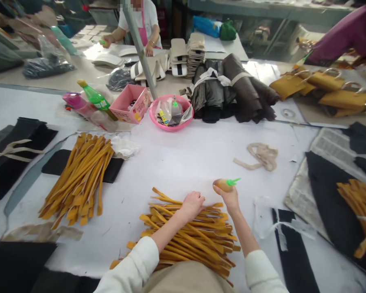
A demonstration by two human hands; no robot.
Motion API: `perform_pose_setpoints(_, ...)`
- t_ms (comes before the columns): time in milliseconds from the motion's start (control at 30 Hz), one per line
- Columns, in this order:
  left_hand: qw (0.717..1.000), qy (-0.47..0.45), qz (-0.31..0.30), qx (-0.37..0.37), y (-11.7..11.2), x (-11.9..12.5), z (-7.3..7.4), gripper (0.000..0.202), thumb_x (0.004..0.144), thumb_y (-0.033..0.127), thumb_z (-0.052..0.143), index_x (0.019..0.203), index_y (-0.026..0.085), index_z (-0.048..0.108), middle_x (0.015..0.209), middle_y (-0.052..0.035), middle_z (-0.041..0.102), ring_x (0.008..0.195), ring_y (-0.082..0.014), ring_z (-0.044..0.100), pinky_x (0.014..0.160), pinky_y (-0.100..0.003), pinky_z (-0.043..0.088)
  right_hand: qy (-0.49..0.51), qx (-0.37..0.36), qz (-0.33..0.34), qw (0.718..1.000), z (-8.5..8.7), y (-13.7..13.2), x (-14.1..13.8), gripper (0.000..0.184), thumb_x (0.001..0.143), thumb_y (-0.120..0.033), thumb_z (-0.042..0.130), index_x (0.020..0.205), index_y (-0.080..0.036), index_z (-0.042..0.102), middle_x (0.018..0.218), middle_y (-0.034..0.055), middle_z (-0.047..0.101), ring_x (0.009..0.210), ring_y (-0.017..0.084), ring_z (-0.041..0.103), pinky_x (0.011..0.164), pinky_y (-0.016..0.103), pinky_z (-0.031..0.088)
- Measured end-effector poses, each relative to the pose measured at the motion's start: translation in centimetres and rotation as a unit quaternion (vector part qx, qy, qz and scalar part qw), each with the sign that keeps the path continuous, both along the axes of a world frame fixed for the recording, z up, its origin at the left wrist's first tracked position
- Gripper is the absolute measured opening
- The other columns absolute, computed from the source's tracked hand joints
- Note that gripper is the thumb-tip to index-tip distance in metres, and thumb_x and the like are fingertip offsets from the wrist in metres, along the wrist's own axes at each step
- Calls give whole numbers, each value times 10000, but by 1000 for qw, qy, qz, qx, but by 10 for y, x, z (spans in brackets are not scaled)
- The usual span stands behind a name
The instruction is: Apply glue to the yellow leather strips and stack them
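Note:
A pile of mustard-yellow leather straps (pixel 195 236) lies on the white table right in front of me. My left hand (pixel 192 204) rests on top of this pile, fingers curled down onto the straps. My right hand (pixel 228 196) is just right of it, raised a little and closed around a small amber bottle with a green nozzle (pixel 227 183). A second, larger heap of the same yellow straps (pixel 79 177) lies to the left, partly on a black sheet.
A pink bowl (pixel 171 113), a pink box (pixel 131 103) and green and pink bottles (pixel 91 101) stand at the far side. Dark rolled material (pixel 232 87), a coil of tan cord (pixel 260 156), black pieces at both sides. Other people work at the back and far right.

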State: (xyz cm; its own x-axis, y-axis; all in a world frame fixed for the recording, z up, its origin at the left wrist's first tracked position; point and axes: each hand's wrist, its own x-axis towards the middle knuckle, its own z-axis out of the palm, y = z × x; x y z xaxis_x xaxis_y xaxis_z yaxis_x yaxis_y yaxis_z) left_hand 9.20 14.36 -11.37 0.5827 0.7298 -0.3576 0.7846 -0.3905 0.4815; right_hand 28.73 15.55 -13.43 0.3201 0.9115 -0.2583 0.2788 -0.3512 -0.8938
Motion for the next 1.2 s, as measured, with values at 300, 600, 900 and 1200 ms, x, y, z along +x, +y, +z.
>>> perform_pose_setpoints(300,998,-53,12,-40,-1,20,-13,47,875,214,621,904,180,608,958,-73,666,933,-217,612,855,-328,474,66,-29,-177,982,61,-102,44,562,589,-446,892,1021,-178,650,890,29,704,818,244,646,693,362,535)
perform_pose_setpoints(600,944,-278,166,-64,-3,-5,49,334,988,430,396,956,207,641,623,63,463,587,-109,420,589,-210,350,187,-56,-182,964,83,-146,25,509,628,-422,879,1032,-174,691,863,24,713,735,197,629,585,272,495)
perform_pose_setpoints(900,859,-454,227,-68,-15,-49,170,358,991,461,420,938,168,620,710,9,519,633,-120,442,616,-231,380,324,-79,-123,935,118,-163,-19,557,672,-437,854,1148,-204,686,1144,105,720,1044,322,678,912,447,534)
perform_pose_setpoints(1200,894,-399,173,-111,-45,-68,186,298,984,423,435,828,199,553,692,33,457,655,-131,401,617,-237,337,320,-77,-155,931,118,-196,-64,589,605,-517,850,1088,-210,710,1046,100,741,1046,374,669,881,510,531)
